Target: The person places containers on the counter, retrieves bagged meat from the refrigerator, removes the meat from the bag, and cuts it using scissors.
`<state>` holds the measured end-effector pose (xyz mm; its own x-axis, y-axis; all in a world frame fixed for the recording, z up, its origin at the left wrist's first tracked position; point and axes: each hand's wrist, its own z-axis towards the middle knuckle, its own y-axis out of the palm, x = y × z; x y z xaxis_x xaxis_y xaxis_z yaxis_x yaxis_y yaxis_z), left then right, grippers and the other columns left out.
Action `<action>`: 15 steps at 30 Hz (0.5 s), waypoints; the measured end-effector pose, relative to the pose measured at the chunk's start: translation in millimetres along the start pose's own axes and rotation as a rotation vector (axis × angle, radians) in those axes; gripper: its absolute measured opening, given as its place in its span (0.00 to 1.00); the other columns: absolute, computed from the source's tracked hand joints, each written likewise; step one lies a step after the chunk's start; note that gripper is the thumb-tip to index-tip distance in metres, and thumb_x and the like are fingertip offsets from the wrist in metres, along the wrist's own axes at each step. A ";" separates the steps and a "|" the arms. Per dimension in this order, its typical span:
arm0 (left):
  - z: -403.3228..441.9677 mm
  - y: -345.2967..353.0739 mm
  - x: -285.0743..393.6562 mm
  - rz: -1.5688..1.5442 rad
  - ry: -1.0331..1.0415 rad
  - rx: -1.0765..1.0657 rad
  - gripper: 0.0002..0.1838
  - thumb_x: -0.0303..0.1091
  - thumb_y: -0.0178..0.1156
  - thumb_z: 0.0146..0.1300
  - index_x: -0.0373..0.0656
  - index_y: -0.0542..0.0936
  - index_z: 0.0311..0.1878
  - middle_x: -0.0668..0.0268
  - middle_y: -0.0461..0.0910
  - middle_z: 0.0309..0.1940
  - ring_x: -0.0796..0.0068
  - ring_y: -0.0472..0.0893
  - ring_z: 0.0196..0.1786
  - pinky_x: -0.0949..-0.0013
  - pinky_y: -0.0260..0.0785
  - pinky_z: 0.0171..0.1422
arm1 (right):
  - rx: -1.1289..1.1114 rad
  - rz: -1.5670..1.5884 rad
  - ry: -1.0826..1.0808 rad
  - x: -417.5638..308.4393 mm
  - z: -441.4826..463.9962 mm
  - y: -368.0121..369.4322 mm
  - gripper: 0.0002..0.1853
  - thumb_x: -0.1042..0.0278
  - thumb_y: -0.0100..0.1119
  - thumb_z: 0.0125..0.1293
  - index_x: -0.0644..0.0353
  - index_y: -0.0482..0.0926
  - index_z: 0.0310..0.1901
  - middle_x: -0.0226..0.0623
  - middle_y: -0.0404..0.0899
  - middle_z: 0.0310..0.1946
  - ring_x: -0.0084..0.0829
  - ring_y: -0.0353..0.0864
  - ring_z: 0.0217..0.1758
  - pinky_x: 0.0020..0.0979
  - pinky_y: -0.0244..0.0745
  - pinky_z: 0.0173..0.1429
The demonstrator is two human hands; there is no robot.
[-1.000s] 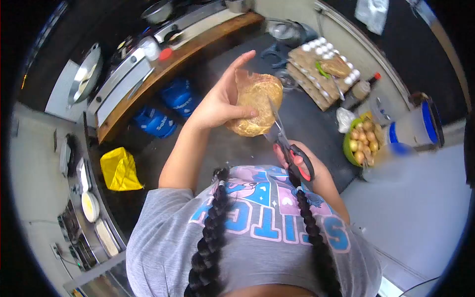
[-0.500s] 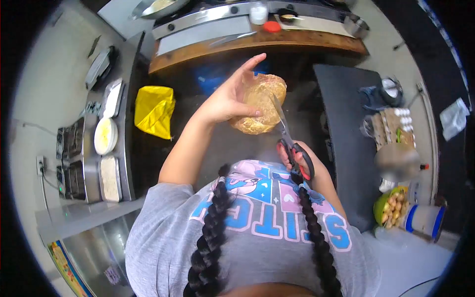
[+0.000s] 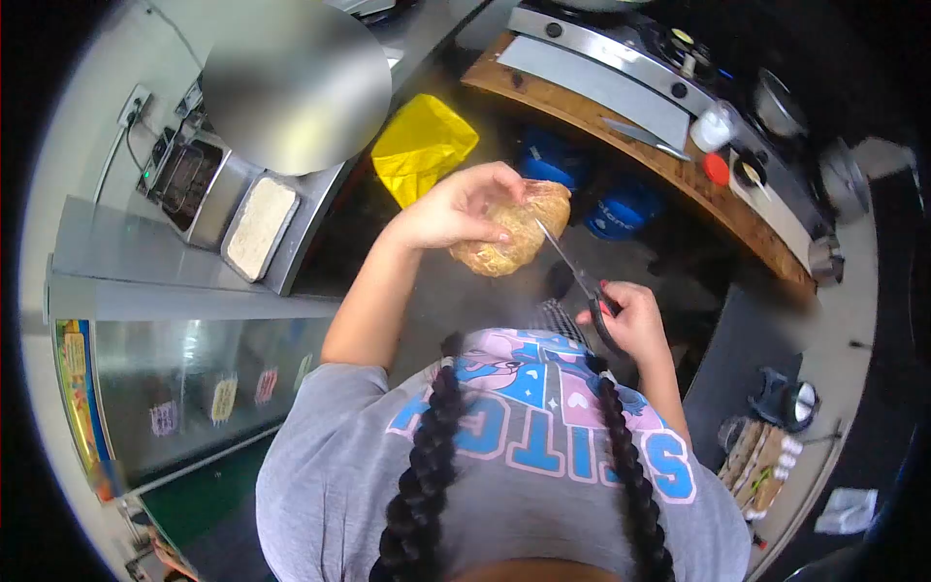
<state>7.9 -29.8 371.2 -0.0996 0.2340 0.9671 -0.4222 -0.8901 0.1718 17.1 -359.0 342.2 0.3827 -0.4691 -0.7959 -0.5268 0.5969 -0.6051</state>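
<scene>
My left hand (image 3: pixel 448 210) grips a clear plastic bag of golden-brown food (image 3: pixel 509 238), thumb across its front and fingers behind its upper edge. What exactly the bag contains is hard to make out. My right hand (image 3: pixel 635 320) is closed round the black and red handles of a pair of scissors (image 3: pixel 579 274). The blades point up and to the left, and their tips meet the right side of the bag. Both hands are in front of my chest, above the floor.
A yellow bag (image 3: pixel 424 145) lies beyond my left hand. Ahead runs a wooden ledge (image 3: pixel 543 100) below the stove, bearing a knife (image 3: pixel 645 139), a white jar (image 3: pixel 715 126) and a red lid (image 3: pixel 716 169). A white tray (image 3: pixel 262 225) stands on the left counter; egg cartons (image 3: pixel 761 466) are at right.
My view has turned, so the stove has shifted right and the glass case at left shows more. My left fingers have curled in over the bag. The scissors stay at the bag.
</scene>
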 end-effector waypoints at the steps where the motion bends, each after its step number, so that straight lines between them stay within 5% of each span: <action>1: -6.8 -11.7 3.1 0.111 0.042 0.051 0.30 0.16 0.72 0.49 0.43 0.74 0.56 0.67 0.74 0.54 0.71 0.73 0.62 0.65 0.65 0.69 | 0.151 -0.175 -0.118 -6.3 19.2 2.4 0.22 0.61 0.79 0.45 0.66 0.73 0.21 0.39 0.65 0.17 0.34 0.71 0.21 0.36 0.63 0.28; 3: -9.6 -29.2 17.6 0.292 0.065 0.157 0.28 0.16 0.71 0.50 0.43 0.74 0.55 0.66 0.75 0.53 0.71 0.73 0.62 0.65 0.65 0.69 | 0.118 -0.174 -0.194 -1.1 61.2 2.0 0.23 0.59 0.79 0.47 0.67 0.72 0.24 0.43 0.65 0.19 0.41 0.69 0.22 0.38 0.63 0.29; 5: -0.1 -47.6 27.1 0.111 0.123 0.254 0.29 0.15 0.70 0.52 0.43 0.73 0.57 0.66 0.75 0.54 0.71 0.72 0.64 0.64 0.64 0.71 | -0.084 -0.095 -0.151 -2.7 104.1 -8.5 0.25 0.57 0.79 0.46 0.67 0.74 0.31 0.45 0.68 0.25 0.42 0.72 0.27 0.36 0.67 0.33; 6: 5.8 -57.0 37.3 0.056 0.125 0.313 0.32 0.16 0.70 0.52 0.43 0.71 0.60 0.65 0.75 0.56 0.69 0.71 0.66 0.63 0.64 0.72 | -0.193 -0.038 -0.121 11.4 124.0 -10.0 0.29 0.51 0.78 0.50 0.66 0.75 0.43 0.46 0.72 0.36 0.41 0.75 0.38 0.35 0.70 0.43; 10: 46.3 -116.1 57.6 0.181 0.257 0.463 0.41 0.14 0.72 0.47 0.43 0.66 0.66 0.65 0.68 0.63 0.68 0.69 0.69 0.63 0.68 0.71 | -0.496 0.285 -0.250 78.4 212.8 -3.8 0.25 0.60 0.70 0.57 0.59 0.75 0.53 0.40 0.72 0.47 0.37 0.75 0.51 0.33 0.70 0.56; 15: 119.2 -155.2 69.5 0.197 0.224 0.495 0.44 0.10 0.69 0.46 0.44 0.65 0.67 0.65 0.67 0.64 0.67 0.67 0.70 0.63 0.68 0.71 | -0.837 0.614 -0.212 52.2 315.5 -26.5 0.27 0.58 0.67 0.59 0.56 0.74 0.59 0.30 0.71 0.43 0.25 0.72 0.47 0.28 0.69 0.51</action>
<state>173.9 78.0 434.2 -0.3450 0.0741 0.9357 0.0906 -0.9896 0.1118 290.5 -194.0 310.8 -0.0447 -0.0678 -0.9967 -0.9989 0.0163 0.0437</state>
